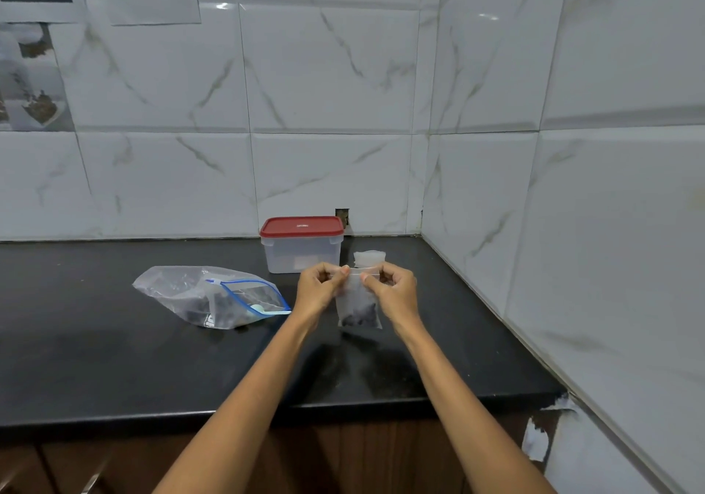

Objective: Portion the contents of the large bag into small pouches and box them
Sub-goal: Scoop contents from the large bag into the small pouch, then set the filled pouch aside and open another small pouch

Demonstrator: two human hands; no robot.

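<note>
Both forearms reach out over the black countertop. Left hand and right hand hold a small pouch upright above the counter, thumb and fingertips of each pinching its top edge; dark contents sit in its bottom. Left of the hands lies the large bag, its blue zip edge open, dark contents inside. Behind the hands stand a stack of empty pouches and a lidded red-topped box near the tiled wall.
</note>
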